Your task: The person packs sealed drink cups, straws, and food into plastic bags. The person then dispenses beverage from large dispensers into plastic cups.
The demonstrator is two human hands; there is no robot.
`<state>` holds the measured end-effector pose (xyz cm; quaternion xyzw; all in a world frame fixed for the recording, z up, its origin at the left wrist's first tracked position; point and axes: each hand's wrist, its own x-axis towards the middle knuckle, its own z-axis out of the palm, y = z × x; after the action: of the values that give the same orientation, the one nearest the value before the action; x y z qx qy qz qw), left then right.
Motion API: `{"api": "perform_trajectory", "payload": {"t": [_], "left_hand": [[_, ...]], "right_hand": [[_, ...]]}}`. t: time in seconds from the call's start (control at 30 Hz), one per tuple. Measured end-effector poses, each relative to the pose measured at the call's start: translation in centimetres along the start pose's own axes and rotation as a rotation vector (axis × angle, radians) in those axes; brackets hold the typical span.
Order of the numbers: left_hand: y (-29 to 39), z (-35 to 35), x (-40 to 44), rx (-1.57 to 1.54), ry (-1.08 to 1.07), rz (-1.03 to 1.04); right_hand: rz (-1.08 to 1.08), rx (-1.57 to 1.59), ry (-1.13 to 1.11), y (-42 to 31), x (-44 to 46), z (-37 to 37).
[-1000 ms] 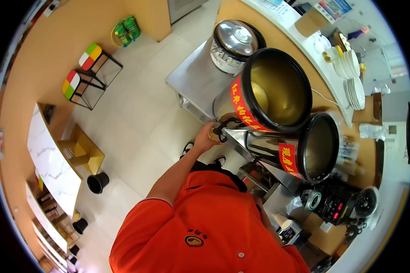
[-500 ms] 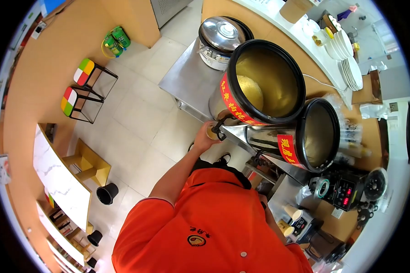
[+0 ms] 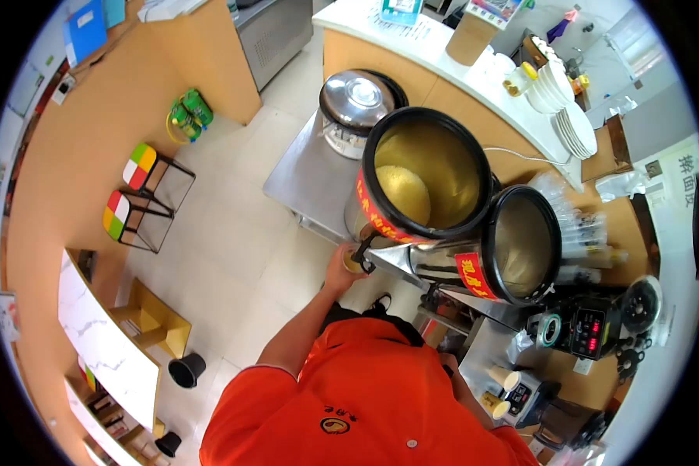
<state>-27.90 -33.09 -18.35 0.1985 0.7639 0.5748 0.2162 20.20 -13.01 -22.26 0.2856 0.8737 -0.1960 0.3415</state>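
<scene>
My left hand (image 3: 338, 272) is wrapped round a small cup (image 3: 352, 261), which is under the black tap (image 3: 364, 252) of a large steel drum with a red label. Some yellowish liquid shows in this drum (image 3: 402, 194). Beside it stands a second steel drum (image 3: 524, 245), also with a red label and a black rim. My right hand (image 3: 447, 362) is low by my waist, mostly hidden by my shirt; its fingers cannot be made out.
A lidded pot (image 3: 357, 101) stands on the steel table (image 3: 299, 182). Plates (image 3: 575, 132) are stacked on the curved counter (image 3: 450, 74). Cups (image 3: 505, 379) and a machine with red digits (image 3: 588, 330) are at the right. Stools (image 3: 140, 167), a marble-look table (image 3: 105, 334) and a bin (image 3: 186, 370) are left.
The view has shifted, so more of the counter shows at the top. My left hand stays round the cup at the tap. More of the pale round patch shows inside the large drum.
</scene>
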Motion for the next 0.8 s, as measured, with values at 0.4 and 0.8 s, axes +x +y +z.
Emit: {"api": "perform_trajectory", "payload": {"t": [0.4, 0.8], "left_hand": [[0.0, 0.1, 0.1, -0.013, -0.009, -0.029], [-0.8, -0.2, 0.2, 0.102, -0.048, -0.004]], "right_hand": [[-0.149, -0.11, 0.014, 0.4, -0.4, 0.5], [-0.144, -0.097, 0.137, 0.1, 0.0, 2.2]]}}
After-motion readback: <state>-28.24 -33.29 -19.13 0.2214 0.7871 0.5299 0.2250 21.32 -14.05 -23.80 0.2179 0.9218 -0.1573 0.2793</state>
